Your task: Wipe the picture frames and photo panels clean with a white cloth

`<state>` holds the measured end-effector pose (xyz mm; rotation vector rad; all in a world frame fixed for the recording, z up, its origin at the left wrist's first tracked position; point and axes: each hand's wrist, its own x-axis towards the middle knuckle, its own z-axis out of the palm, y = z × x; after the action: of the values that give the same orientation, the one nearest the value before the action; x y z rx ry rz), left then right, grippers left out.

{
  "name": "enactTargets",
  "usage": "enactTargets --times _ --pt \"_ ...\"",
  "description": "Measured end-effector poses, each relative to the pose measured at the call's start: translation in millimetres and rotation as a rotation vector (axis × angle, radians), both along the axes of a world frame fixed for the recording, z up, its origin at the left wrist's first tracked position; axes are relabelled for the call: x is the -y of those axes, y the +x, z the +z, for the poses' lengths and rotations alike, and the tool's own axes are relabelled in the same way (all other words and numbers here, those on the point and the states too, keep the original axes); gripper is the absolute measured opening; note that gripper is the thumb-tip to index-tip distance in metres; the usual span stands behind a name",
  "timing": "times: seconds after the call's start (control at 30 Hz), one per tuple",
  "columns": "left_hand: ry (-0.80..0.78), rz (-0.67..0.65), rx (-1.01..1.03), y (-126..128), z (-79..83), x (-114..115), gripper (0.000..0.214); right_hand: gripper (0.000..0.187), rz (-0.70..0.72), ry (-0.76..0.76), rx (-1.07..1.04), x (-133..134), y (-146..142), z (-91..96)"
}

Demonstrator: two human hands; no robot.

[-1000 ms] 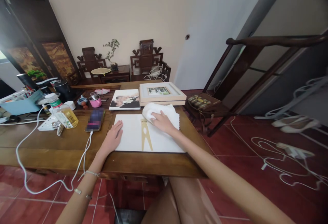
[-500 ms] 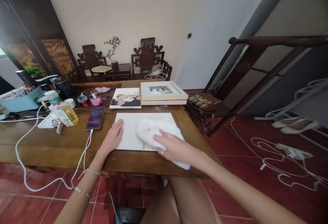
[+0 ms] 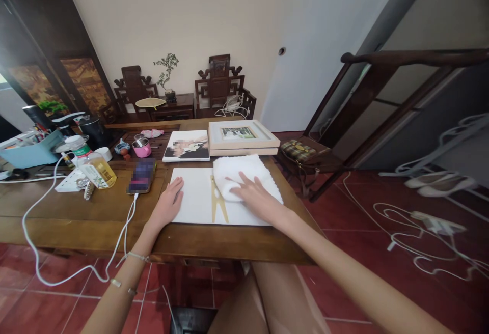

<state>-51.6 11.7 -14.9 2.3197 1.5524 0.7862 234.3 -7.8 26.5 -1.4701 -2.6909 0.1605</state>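
A white rectangular panel (image 3: 194, 196) lies flat near the table's front edge, with a gold, narrow A-shaped piece (image 3: 214, 206) at its middle. My left hand (image 3: 170, 200) rests on the panel's left edge, fingers stretched out and holding nothing. On the panel's right half is a white fluffy towel (image 3: 263, 173), bunched at its left and spilling past the panel's far and right edges. My right hand (image 3: 255, 196) presses on the towel with its fingers gripping the bunched part. The towel hides the upper end of the gold piece.
Behind the panel are a photo print (image 3: 187, 146) and stacked picture frames (image 3: 244, 140). To the left stand a phone (image 3: 142, 176) on a white cable, a pink cup (image 3: 142, 147), a bottle of yellow liquid (image 3: 93, 166) and a blue organizer (image 3: 32, 150). A wooden chair (image 3: 332, 115) is at right.
My right hand has pushed the towel away from me, toward the panel's far right corner. More of the gold piece now shows. My left hand has stayed in place.
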Motion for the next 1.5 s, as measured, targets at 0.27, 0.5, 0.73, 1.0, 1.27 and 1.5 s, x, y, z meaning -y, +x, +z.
enactTargets --times 0.27,0.5,0.73,1.0,1.27,1.5 --pt "-0.016 -0.003 0.013 3.1 3.0 1.7 0.046 0.074 0.104 -0.117 -0.049 101.3 25.2 -1.5" --pt "-0.013 -0.006 0.008 1.7 2.8 1.3 0.047 0.067 0.006 -0.005 -0.022 16.9 22.0 -0.9" --pt "-0.019 -0.001 0.018 0.6 2.3 0.7 0.045 0.065 -0.075 0.008 0.017 -44.5 5.1 1.0" --pt "0.004 0.0 0.009 2.8 0.2 1.0 0.045 0.071 0.041 -0.074 -0.018 68.9 21.0 3.4" --pt "0.002 -0.001 0.02 2.8 0.2 1.6 0.045 0.066 -0.029 -0.215 0.014 61.4 8.9 23.5" --pt "-0.005 -0.005 0.037 -0.2 -2.7 -0.3 0.046 0.057 -0.2 0.039 -0.123 -25.4 -50.2 1.3"
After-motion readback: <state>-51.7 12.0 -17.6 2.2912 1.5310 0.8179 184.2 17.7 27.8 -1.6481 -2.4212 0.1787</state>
